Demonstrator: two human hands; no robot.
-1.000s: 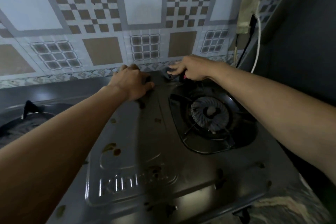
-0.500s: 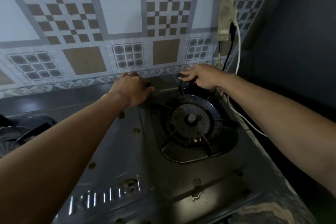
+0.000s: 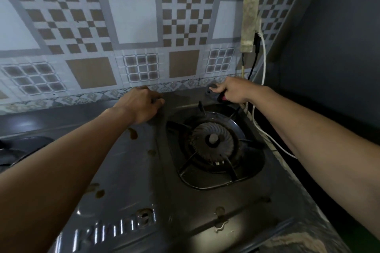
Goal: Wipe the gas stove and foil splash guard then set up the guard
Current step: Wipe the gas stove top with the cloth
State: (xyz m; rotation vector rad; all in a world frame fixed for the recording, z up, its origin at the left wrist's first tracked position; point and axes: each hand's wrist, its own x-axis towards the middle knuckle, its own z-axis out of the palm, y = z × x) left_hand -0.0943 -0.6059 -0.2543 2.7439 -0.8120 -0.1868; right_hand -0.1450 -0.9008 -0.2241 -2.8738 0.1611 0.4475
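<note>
Right hand fingers pinch a dark cloth at the gas stove's one o'clock corner. Left hand presses curled at twelve; its finger spread is hidden. Best: wipe firmly along the back edge, toward brown spills.

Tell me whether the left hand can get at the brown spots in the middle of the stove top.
Probably yes. The left hand rests at the stove's back edge, and the brown spots lie just beside its wrist with nothing over them.
</note>
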